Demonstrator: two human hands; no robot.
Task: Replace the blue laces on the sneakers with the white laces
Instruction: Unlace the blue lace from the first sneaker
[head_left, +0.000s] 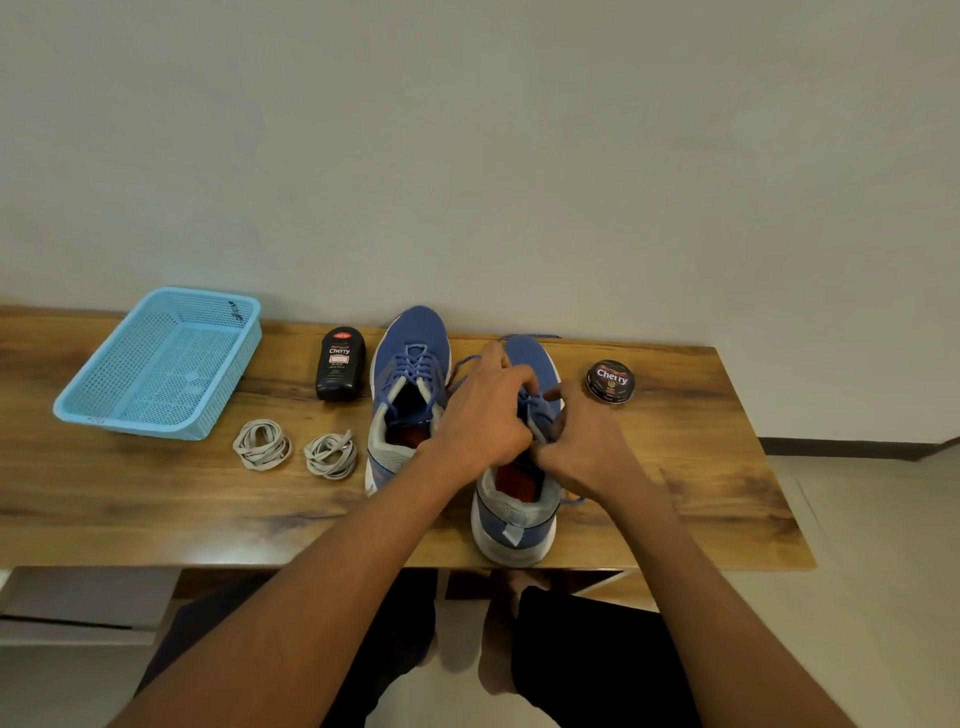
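plain pale wall fills the upper half of the view, and below it a wooden table (701, 467) runs across, seen from the person's head looking down. on the table's far left sits a light blue mesh basket (130, 410). two blue sneakers stand side by side near the middle, heels toward the viewer: the left sneaker (410, 364) has its blue laces (415, 366) threaded, and the right sneaker (514, 525) sits closer to the near edge. both bare forearms reach in from below. the left hand (485, 421) lies over the right sneaker's tongue area with fingers curled around its blue lace (460, 371), which loops out toward the toe. the right hand (587, 447) is just beside it, fingers pinching the same lace at the eyelets. between basket and sneakers lie two coiled bundles of white laces (262, 445) (331, 454), near each other but apart. a black polish bottle (340, 364) lies just left of the left sneaker, and a round polish tin (611, 382) sits right of the right sneaker.
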